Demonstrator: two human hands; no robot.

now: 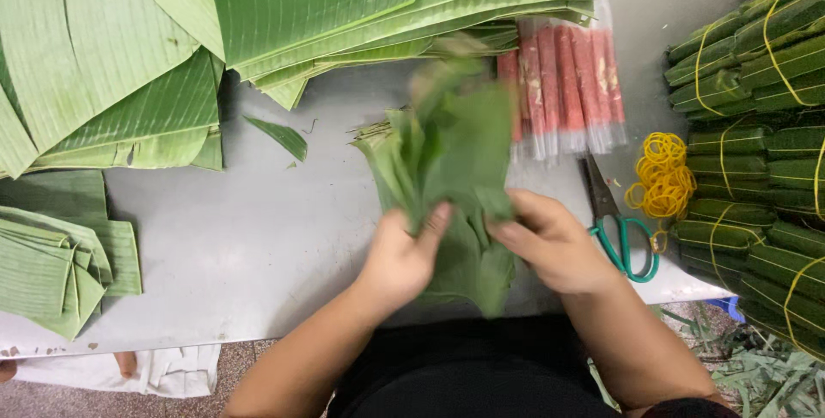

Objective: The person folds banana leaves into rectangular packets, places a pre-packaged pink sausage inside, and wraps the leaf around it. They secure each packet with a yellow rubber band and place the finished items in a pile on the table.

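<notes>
Your left hand point(402, 255) and right hand point(550, 242) each have their grip clamped on a blurred bunch of banana leaf pieces point(455, 152), held above the middle of the grey surface point(249, 246). Green-handled scissors point(614, 225) lie just beside your right hand, with yellow rubber bands point(662, 176) and tied leaf-wrapped bundles point(756, 152) further right. Red sausage-like sticks in clear wrap point(567, 83) lie behind the bunch
</notes>
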